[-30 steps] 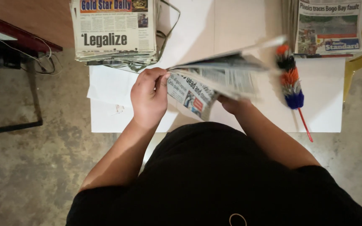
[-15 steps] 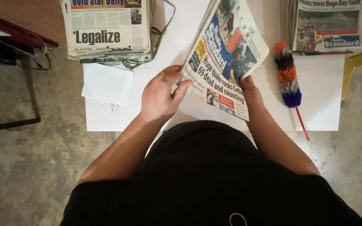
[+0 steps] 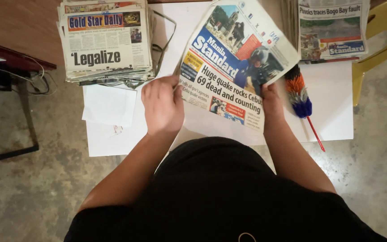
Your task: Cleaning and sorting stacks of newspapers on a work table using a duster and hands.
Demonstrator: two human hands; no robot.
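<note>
Bare concrete floor [image 3: 32, 192] surrounds a low white table [image 3: 332, 112], seen from directly above; nearest the camera, a black shirt fills the lower frame, both forearms reaching forward over the table edge. Left hand [image 3: 162, 105] is curled, fingers closed on the left edge of a folded tabloid newspaper [image 3: 236, 67]; right hand [image 3: 272, 98] pinches the paper's lower right corner, thumb on top; the paper is held between both, front page up, tilted clockwise, over the table's middle. Just right of the right hand lies a feather duster [image 3: 298, 92], orange and blue, thin red handle pointing toward the near edge. Loose white sheet [image 3: 108, 105] lies left of the left hand. Farther back: newspaper stack [image 3: 106, 42] at far left, second newspaper pile [image 3: 330, 29] at far right; yellow chair [image 3: 384, 27] beyond the table's right corner.
</note>
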